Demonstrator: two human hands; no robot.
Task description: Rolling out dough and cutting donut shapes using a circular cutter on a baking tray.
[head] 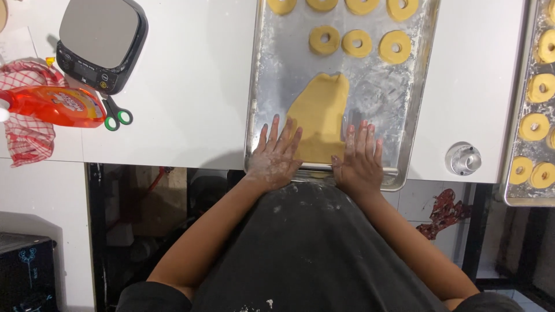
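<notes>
A flat yellow dough sheet (321, 115) lies on a floured metal baking tray (272, 86), reaching from the tray's middle to its near edge. My left hand (276, 156), dusted with flour, rests flat with its fingers spread at the sheet's near left corner. At the near right corner my right hand (359, 159) lies flat in the same way. Both palms sit over the tray's front rim, and I cannot tell whether anything is under them. Several dough rings (356, 43) sit in rows at the far end of the tray.
A second tray (514, 173) with dough rings (540, 88) stands at the right. Between the trays sits a round metal cutter (463, 158). On the left are a kitchen scale (101, 40), green-handled scissors (117, 114), an orange bottle (55, 105) and a red checked cloth (23, 138).
</notes>
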